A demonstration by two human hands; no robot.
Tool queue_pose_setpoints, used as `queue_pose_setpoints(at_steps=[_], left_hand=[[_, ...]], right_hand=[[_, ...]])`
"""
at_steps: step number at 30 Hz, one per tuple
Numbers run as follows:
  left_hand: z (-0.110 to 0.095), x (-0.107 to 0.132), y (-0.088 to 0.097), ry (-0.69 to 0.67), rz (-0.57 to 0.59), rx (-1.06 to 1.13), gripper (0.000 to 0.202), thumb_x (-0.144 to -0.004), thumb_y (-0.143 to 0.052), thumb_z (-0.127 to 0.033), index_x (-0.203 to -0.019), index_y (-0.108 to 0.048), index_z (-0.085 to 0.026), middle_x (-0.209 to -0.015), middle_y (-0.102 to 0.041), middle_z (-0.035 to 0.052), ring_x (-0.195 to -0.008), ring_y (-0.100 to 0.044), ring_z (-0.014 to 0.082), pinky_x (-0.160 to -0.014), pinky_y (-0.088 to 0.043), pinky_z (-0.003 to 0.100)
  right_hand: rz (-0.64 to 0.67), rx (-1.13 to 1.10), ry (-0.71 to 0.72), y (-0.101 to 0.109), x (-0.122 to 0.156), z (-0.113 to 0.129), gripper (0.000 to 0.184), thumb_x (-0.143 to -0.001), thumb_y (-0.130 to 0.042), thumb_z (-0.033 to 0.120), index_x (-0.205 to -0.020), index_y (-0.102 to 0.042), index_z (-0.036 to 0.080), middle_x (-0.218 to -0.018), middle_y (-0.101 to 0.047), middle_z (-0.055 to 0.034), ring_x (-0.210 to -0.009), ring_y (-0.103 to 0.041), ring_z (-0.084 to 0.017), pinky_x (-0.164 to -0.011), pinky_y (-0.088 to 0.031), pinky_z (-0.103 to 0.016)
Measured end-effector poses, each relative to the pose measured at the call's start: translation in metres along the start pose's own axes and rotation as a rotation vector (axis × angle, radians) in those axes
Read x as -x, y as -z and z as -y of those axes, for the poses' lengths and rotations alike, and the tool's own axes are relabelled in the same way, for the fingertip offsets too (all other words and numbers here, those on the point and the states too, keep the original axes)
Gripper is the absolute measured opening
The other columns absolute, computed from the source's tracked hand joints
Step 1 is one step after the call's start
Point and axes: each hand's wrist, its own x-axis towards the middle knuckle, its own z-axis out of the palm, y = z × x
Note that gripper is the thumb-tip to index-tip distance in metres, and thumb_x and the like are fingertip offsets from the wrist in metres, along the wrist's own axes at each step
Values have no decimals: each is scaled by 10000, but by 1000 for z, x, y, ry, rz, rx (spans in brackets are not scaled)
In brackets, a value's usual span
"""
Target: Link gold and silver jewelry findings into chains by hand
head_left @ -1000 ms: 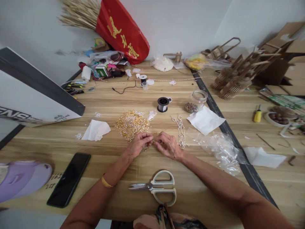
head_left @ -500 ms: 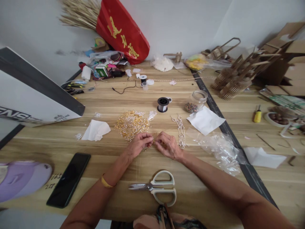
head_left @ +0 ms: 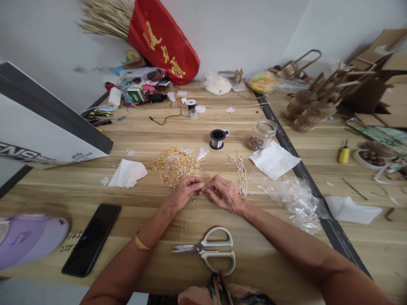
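Observation:
My left hand (head_left: 187, 191) and my right hand (head_left: 224, 195) nearly meet above the table, each closed in a pinch. Between their fingertips is a fine gold-coloured beaded chain (head_left: 205, 187), mostly hidden by the fingers. A bit of it shows below my left hand. Just beyond my left hand lies a tangled heap of gold and silver beaded chains (head_left: 173, 167). Several silver beaded chains (head_left: 242, 178) lie side by side, right of my right hand. Closer to my body rest open-bladed scissors (head_left: 201, 249) with pale handles. A spool of wire (head_left: 217, 140) stands beyond the heap.
White paper (head_left: 127, 173) and a black phone (head_left: 91, 240) lie on the left, near a large box (head_left: 47, 123). To the right are a bead jar (head_left: 262, 134), a paper sheet (head_left: 274, 161) and clear plastic bags (head_left: 297, 203). Small woven baskets (head_left: 313, 114) stand farther back.

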Motion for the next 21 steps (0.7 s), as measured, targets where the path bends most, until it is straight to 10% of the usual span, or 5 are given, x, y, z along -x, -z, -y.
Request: queue_pose_setpoints(at_steps=[21], left_hand=[[-5,2,4,-100,-26,-147,216,-676,-713,-313,-694,-613,-123,-613,-563,-4,-569,-491,88,-564,-394,219]], right_hand=[[-99,-159,-176,6,2,-1,252,-974,-289,274,-918,-522,193,-802,-527,-53,-768,-521,-166,-713,-435,-306]])
